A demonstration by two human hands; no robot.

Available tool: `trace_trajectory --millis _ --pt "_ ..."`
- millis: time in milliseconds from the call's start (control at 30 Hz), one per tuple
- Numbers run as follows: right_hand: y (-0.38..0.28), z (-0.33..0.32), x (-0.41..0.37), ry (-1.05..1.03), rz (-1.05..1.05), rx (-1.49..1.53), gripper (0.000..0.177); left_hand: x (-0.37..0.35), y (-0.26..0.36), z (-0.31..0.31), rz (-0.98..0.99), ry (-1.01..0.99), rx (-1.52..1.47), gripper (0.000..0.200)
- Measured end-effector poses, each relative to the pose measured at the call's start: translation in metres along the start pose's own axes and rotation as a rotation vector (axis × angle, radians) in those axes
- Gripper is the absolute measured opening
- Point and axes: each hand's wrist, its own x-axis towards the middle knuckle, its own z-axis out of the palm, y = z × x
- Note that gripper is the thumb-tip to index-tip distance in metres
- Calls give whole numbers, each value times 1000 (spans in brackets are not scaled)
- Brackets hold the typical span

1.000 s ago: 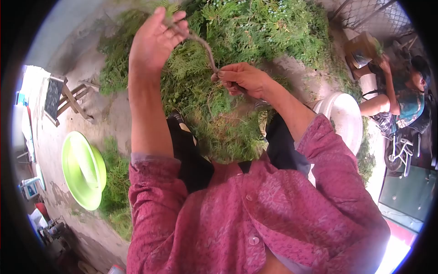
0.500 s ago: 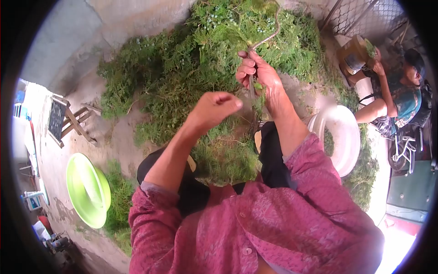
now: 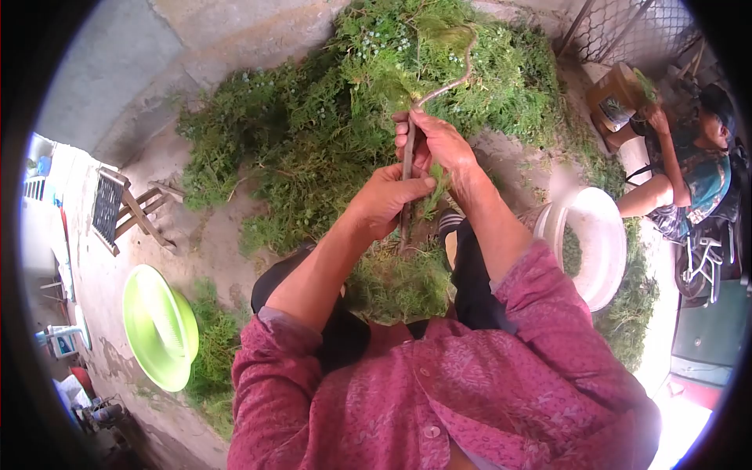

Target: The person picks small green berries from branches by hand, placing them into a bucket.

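Observation:
A woody cypress branch (image 3: 407,157) stands nearly upright in front of me, its thin upper part (image 3: 468,66) bending right and carrying green sprays at the tip. My right hand (image 3: 442,145) is closed around the branch near the bend. Lower down, my left hand (image 3: 384,200) wraps the same stem, its thumb lying across it. A small green sprig (image 3: 437,192) hangs just below my right hand; where it joins is hidden. Behind both hands spreads a large heap of cypress cuttings (image 3: 313,133), some with pale berries.
A lime-green basin (image 3: 192,333) tilts at left, beside more greenery. A folding stool (image 3: 129,207) stands behind it. At right is a white bucket (image 3: 607,251). Another person (image 3: 697,172) sits farther right, one hand holding a sprig by a brown tub (image 3: 611,98).
My left hand has moved right and closed on the lower stem. My right hand and the branch have shifted slightly left and down.

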Motion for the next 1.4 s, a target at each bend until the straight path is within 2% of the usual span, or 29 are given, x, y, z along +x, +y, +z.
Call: trace_trajectory --millis 33,100,167,233,300,367,400,500,567,633,733,833,900,1167,1233,1300,1333,1367,1400 --pt "-1 -2 1 -3 3 -2 34 0 1 -2 1 3 -3 14" --pt "-9 -1 -1 77 -50 -272 43 -1 3 -6 124 53 14 9" --pt "-16 -5 -6 78 -19 -267 48 -2 6 -8 150 97 37 8" --pt "-19 -13 -8 -62 9 -264 52 -5 11 -9 175 137 62 7" --pt "-23 -9 -19 -79 5 -294 53 -10 17 -9 187 229 50 8" --pt "-25 -8 -25 -146 -53 -453 51 -9 18 -15 222 251 47 9" --pt "-23 -7 -23 -155 -70 -520 42 -8 18 -18 255 270 44 11" --pt "-22 -1 -23 -201 -27 -662 32 -5 15 -26 256 321 67 11" --pt "-22 -1 -21 -184 -40 -591 27 -9 18 -24 230 325 91 12" --pt "-23 -3 -20 -111 51 -414 27 -12 20 -22 203 329 113 14" --pt "-27 -4 -25 -220 74 -387 31 -14 20 -22 226 351 12 14" --pt "-21 -10 -20 -184 50 -330 34 -14 21 -23 201 327 -20 16" --pt "-24 -10 -19 -160 34 -394 34 -16 22 -16 184 207 -71 19" --pt "-17 -2 -16 -146 -113 -457 34 -16 24 -14 84 228 -67 18" --pt "-18 1 -16 -45 -82 -331 30 -17 26 -14 72 246 -50 17" --pt "-30 -17 -8 -33 -157 45 20 -19 25 -13 86 279 -26 16" --pt "-37 -26 -8 -95 -192 117 13 -19 23 -15 93 279 -28 16" --pt "-38 -29 -8 -104 -197 110 13 -18 19 -18 184 280 52 14" --pt "-37 -30 -9 -140 -100 86 12 -17 16 -20 278 280 134 12"
